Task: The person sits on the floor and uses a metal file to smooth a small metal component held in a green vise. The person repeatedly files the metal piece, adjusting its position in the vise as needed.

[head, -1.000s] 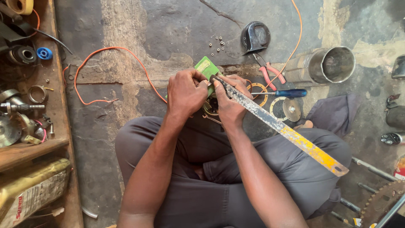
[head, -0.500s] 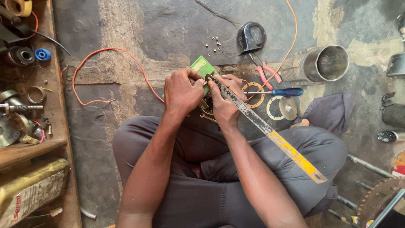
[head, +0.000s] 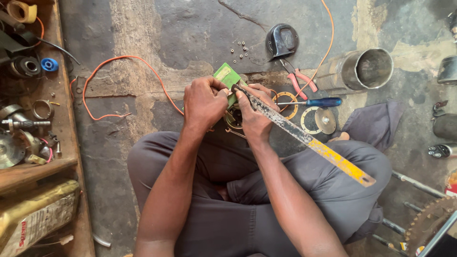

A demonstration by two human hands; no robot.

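So the person sits cross-legged on the concrete floor (head: 143,43), both hands bunched over a small round metal part (head: 234,119) just above the knees. The left hand (head: 204,102) is curled shut on a green rectangular block (head: 227,76) whose corner pokes out toward 12 o'clock. The right hand (head: 254,116) is wrapped tight around the near end of a long flat metal strip (head: 304,137), dark and worn with yellow paint on the far half, running out toward 4 o'clock over the right thigh. That strip looks stiff and thin-edged, probably light but tip-heavy held this way, so I'd choke up near the working end for control. The round part looks small and heavy-ish, and greasy, so easy to slip. At 2 o'clock lie a blue-handled screwdriver (head: 314,102), red-handled pliers (head: 299,81) and a metal cylinder (head: 357,71).
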